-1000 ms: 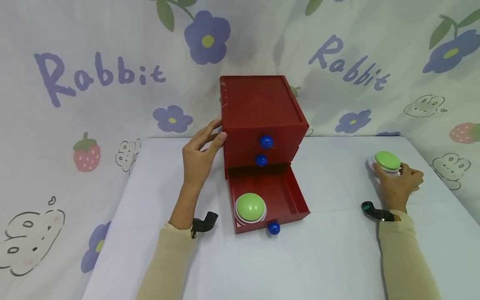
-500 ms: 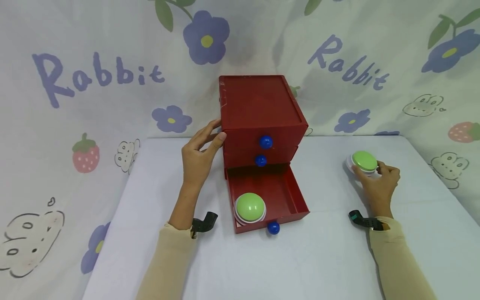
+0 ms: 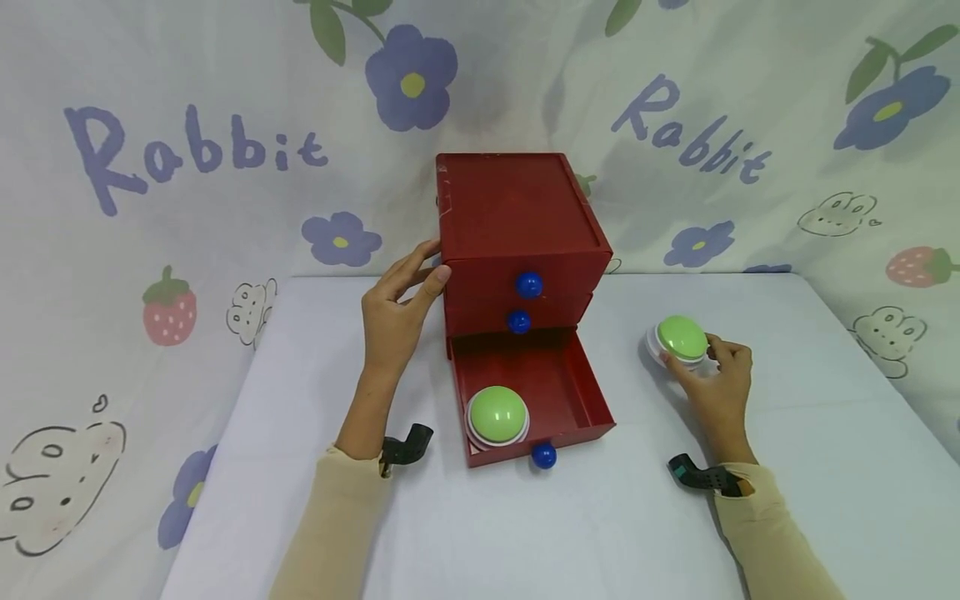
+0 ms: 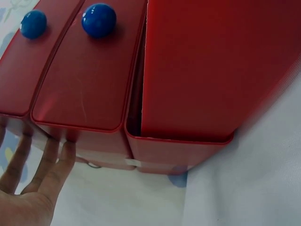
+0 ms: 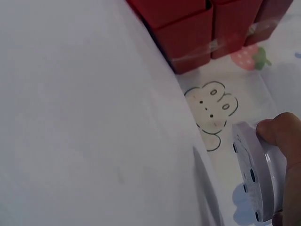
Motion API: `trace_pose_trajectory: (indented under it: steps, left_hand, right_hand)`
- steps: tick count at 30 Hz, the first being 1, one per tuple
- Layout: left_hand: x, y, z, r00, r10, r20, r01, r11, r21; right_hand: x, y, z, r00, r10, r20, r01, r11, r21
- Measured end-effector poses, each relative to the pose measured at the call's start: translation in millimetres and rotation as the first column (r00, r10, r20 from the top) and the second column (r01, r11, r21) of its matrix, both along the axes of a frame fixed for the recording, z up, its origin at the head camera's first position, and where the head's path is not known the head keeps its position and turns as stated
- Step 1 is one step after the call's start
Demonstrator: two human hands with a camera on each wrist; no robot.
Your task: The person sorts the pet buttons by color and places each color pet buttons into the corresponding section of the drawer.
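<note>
My right hand [image 3: 718, 392] holds a green-domed push button [image 3: 682, 337] by its white base, thumb on one side and fingers on the other. In the right wrist view the underside of this button's base [image 5: 251, 176] shows, with small dark holes or feet, tilted above the white tabletop. My left hand [image 3: 397, 312] rests fingertips and thumb against the left side of the red drawer cabinet [image 3: 525, 208]; its fingers [image 4: 46, 162] are fairly straight in the left wrist view. Pulled out is the bottom drawer [image 3: 558, 392], where a second green push button [image 3: 497, 414] sits at the front left.
Blue round knobs mark the drawers: a top knob [image 3: 528, 285], a middle knob [image 3: 519, 322] and the bottom drawer's knob [image 3: 543, 456]. The two upper drawers are closed. A printed cloth backdrop [image 3: 225, 67] hangs behind the white table [image 3: 600, 533].
My right hand has carried the green push button leftward from the table's right side toward the cabinet. My left hand, the cabinet and the button in the drawer stay as they were.
</note>
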State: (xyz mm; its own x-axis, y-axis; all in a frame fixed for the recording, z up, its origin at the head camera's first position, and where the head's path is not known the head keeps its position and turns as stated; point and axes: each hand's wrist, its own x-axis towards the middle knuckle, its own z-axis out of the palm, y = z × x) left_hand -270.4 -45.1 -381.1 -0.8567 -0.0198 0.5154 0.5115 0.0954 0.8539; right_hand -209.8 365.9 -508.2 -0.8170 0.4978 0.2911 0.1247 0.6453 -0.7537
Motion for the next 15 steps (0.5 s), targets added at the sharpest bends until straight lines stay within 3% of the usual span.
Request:
trace_pose_trajectory:
  steps: [8,15]
  left_hand:
    - [-0.5,-2,-1.0,1.000,0.001,0.007,-0.001,1.000,-0.010]
    - [-1.3,-1,-0.7,1.000,-0.008,0.000,0.008,1.000,0.006]
  right_hand:
    - [9.2,-26,3.2,0.999,0.044,-0.008,-0.044,0.999,-0.008]
    - [14.2,-48,4.7,0.983,0.133,-0.123,-0.130,0.991,0.033]
